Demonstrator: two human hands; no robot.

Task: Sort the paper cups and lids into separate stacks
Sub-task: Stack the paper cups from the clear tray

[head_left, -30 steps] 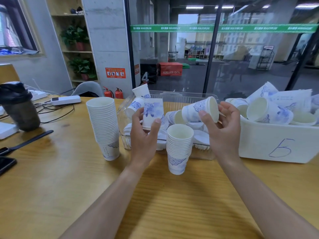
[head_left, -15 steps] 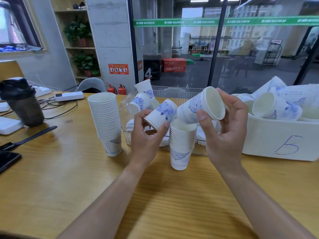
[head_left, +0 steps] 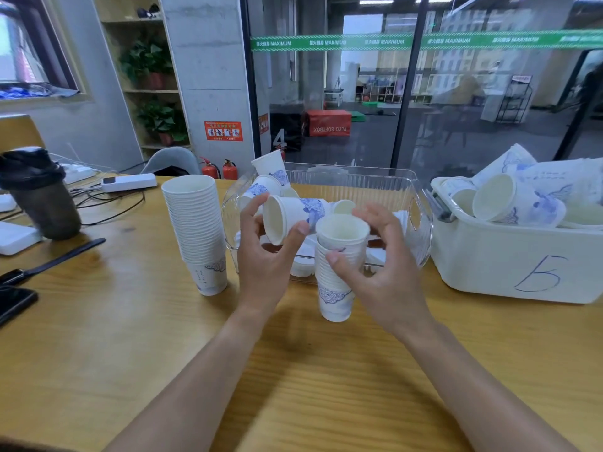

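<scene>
My left hand (head_left: 264, 272) grips a white paper cup with a blue print (head_left: 290, 213), tipped on its side with the mouth towards the left. My right hand (head_left: 388, 282) is curled round the top cup of a short cup stack (head_left: 336, 295) that stands on the table in front of the clear bin (head_left: 414, 190); thumb in front, fingers behind the rim. A taller cup stack (head_left: 195, 230) stands to the left. Loose cups and flat white lids (head_left: 301, 265) lie in the clear bin.
A white box marked 5 (head_left: 489, 262), heaped with loose cups, stands at the right. A black shaker bottle (head_left: 39, 197), a power strip (head_left: 129, 182) with cables, a black strap (head_left: 62, 256) and a phone (head_left: 13, 301) sit on the wooden table's left side.
My right hand brought its cup down and set it upright onto the short stack. My left hand turned its cup on its side and raised it a little.
</scene>
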